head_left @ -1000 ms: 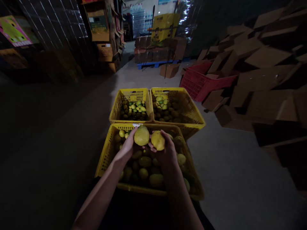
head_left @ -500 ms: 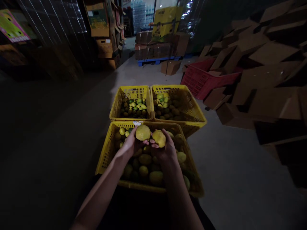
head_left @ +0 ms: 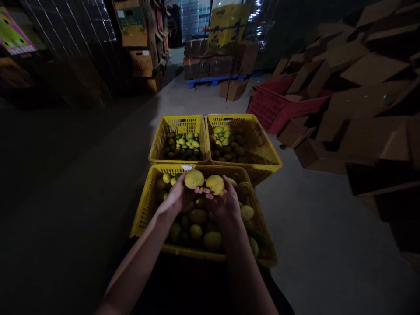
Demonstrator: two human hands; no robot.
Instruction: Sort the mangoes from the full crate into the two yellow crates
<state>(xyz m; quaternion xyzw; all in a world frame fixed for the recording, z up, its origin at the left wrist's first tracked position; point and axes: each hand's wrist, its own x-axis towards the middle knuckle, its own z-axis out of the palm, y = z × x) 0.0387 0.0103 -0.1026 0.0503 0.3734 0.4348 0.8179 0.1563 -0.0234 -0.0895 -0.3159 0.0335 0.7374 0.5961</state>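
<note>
Fingers (head_left: pixel 207 191) of left hand (head_left: pixel 178 195) and right hand (head_left: pixel 229 202), close together, each cup a yellow fruit (head_left: pixel 194 179), palms seemingly upturned.

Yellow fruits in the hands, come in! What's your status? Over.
Left hand: holding one yellow fruit. Right hand: holding another yellow fruit. Both above front yellow crate of fruit. Back-left crate and back-right crate just beyond.

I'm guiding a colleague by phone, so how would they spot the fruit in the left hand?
Start at the nearest yellow crate, full of fruit. Over it, find the left hand. The held fruit there is yellow and roundish, raised up unlike the loose fruits in the crate, and left of the other held fruit, in the right hand.
</note>
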